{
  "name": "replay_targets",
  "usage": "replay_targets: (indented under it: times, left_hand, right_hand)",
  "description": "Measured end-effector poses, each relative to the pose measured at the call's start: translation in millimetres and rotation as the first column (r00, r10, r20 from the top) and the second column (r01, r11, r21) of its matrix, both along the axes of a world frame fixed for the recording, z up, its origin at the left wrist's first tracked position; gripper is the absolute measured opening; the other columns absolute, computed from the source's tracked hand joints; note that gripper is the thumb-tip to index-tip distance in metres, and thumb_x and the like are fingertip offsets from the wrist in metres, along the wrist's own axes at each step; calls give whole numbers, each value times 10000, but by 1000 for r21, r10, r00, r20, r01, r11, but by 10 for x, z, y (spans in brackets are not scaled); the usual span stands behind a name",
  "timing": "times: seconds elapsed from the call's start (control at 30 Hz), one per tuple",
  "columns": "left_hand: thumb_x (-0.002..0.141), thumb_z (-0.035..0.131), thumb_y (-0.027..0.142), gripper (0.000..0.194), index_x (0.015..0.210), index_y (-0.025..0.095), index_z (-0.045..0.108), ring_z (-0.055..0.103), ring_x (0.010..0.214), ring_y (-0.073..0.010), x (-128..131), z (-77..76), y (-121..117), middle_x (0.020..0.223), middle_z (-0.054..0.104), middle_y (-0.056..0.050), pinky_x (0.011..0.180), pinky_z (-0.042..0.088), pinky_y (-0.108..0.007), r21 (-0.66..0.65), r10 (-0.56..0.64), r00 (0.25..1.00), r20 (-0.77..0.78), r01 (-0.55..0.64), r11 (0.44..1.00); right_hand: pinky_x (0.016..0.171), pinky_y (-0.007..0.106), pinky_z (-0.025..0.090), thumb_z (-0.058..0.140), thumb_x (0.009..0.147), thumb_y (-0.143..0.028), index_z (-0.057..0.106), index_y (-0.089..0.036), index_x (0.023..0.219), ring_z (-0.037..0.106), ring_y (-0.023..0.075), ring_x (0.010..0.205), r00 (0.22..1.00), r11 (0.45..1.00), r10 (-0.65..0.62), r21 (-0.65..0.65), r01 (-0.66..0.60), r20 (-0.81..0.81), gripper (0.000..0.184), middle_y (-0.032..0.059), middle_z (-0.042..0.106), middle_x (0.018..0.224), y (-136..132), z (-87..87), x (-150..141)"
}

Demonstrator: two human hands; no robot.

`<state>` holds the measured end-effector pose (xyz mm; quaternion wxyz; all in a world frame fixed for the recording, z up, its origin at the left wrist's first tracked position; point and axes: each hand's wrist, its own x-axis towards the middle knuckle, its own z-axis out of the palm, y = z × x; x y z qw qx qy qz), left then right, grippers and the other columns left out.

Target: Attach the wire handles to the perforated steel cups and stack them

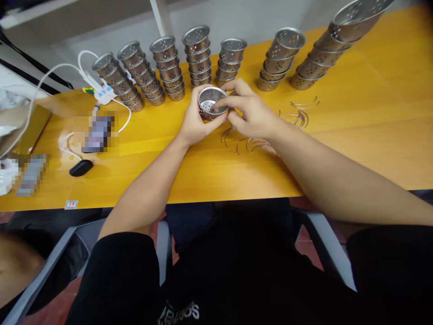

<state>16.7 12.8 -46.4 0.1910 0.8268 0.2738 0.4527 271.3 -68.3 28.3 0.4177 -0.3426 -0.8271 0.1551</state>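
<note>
A small perforated metal cup [207, 113] is tilted toward me above the table, its inside showing. My left hand [193, 123] is closed around its left side, the thumb lying along the front. At the cup's right rim is my right hand [248, 110], with one fingertip reaching inside and the thumb near the outer wall. Whether a wire is also between those fingers I cannot tell. Several thin curved wires [301, 118] lie on the table beneath and beyond my right forearm.
Stacks of similar perforated cups line the back of the yellow table [142, 167], including a tall leaning stack [318, 54] at right. To the left are a white power strip [104, 94] with cables, a phone [99, 134] and a black oval object [81, 168]. Another person's bare limb [16, 266] shows at lower left.
</note>
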Motion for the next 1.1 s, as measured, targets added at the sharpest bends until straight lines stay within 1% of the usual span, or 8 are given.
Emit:
replay_targets:
  times: [0.07, 0.17, 0.27, 0.43, 0.6, 0.73, 0.83, 1.1]
  left_hand:
    - [1071, 795, 1020, 1047, 1831, 394, 440, 769, 1621, -392, -27, -17, 68, 1714, 674, -134, 1462, 630, -640, 31, 15, 999, 32, -16, 999]
    - [932, 920, 1063, 1106, 1740, 397, 564, 712, 1682, -432, -129, -10, 212, 1702, 660, -133, 1516, 575, -655, 65, 109, 992, 66, -114, 991]
    - [842, 943, 1116, 1183, 1716, 405, 582, 685, 1710, -444, -305, 4, 366, 1703, 660, -127, 1518, 563, -647, 62, 185, 978, 99, -192, 979]
    - [841, 880, 1167, 1275, 1793, 415, 488, 670, 1759, -425, -543, -3, 491, 1839, 650, -143, 1535, 550, -619, -52, 226, 971, 77, -223, 973]
    - [800, 845, 1214, 1397, 1882, 421, 456, 585, 1852, -470, -498, 85, 410, 1916, 618, -160, 1642, 405, -699, -221, 220, 974, 52, -204, 954]
    - [839, 828, 1193, 1368, 1931, 477, 422, 508, 1939, -452, -422, 172, 278, 2042, 533, -118, 1685, 347, -683, -230, 176, 983, 58, -158, 960]
    - [875, 801, 1188, 1322, 1913, 434, 480, 517, 1947, -449, -410, 194, 206, 2028, 573, -136, 1689, 340, -680, -226, 148, 989, 7, -143, 964]
    - [720, 923, 1207, 1452, 1818, 331, 555, 641, 1834, -481, -430, -9, 351, 1935, 646, -228, 1635, 426, -722, -297, 142, 990, -5, -137, 945]
  right_hand:
    - [1402, 787, 656, 924, 1061, -361, 929, -435, 1429, 726, 509, 1628, 1000, 1000, -4, 3, 4, -17, 375, 107, 797, 1642, 1, 4, 4]
    - [1332, 717, 727, 915, 1074, -418, 856, -446, 1597, 780, 487, 1541, 997, 999, -44, -6, 44, -62, 527, 114, 776, 1706, -11, 34, 27]
    - [1275, 688, 762, 902, 1089, -461, 763, -447, 1725, 851, 460, 1394, 990, 995, -98, -12, 97, -102, 651, 122, 750, 1752, -13, 55, 61]
    - [1290, 699, 749, 880, 1125, -549, 798, -446, 1629, 849, 470, 1393, 989, 992, -121, 5, 122, -90, 521, 133, 787, 1681, 21, 37, 83]
    - [1288, 736, 738, 879, 1119, -595, 841, -424, 1537, 861, 487, 1332, 987, 987, -155, -44, 153, -37, 453, 145, 838, 1548, 4, 64, 66]
    - [1294, 732, 734, 881, 1123, -638, 850, -418, 1511, 854, 492, 1334, 984, 983, -178, -42, 177, -18, 447, 145, 870, 1449, -9, 87, 64]
    - [1295, 722, 733, 872, 1136, -664, 853, -410, 1492, 859, 484, 1330, 985, 985, -171, -37, 170, -22, 437, 142, 883, 1443, 10, 62, 72]
    - [1295, 760, 710, 882, 1141, -659, 867, -385, 1387, 876, 492, 1302, 989, 989, -141, -47, 139, -43, 368, 150, 891, 1450, 83, -36, 97]
